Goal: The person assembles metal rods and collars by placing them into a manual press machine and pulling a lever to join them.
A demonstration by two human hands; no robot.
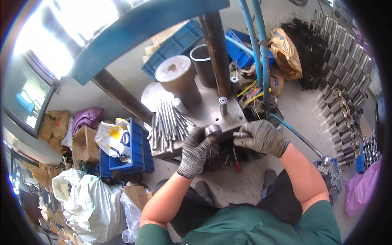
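Note:
My left hand (194, 153), in a grey striped knit glove, is closed around a short metal cylinder (212, 130) with a round, hollow-looking end turned up. Opposite it, my right hand (265, 139) wears a matching glove and pinches a small metal pin (242, 134), which points toward the left hand. The cylinder and the pin are apart. Both hands are at the near edge of a steel press table (234, 112). A pile of metal rods (169, 124) lies on it beside my left hand. Beyond the hands stands an upright metal sleeve (223, 107).
A blue press frame (151, 30) arches over the table on dark columns (216, 53). A thick metal block (177, 77) stands behind the rods. A long lever (300, 136) sticks out at right. Blue crates (141, 149) stand left; stacked metal tubes (343, 65) line the far right.

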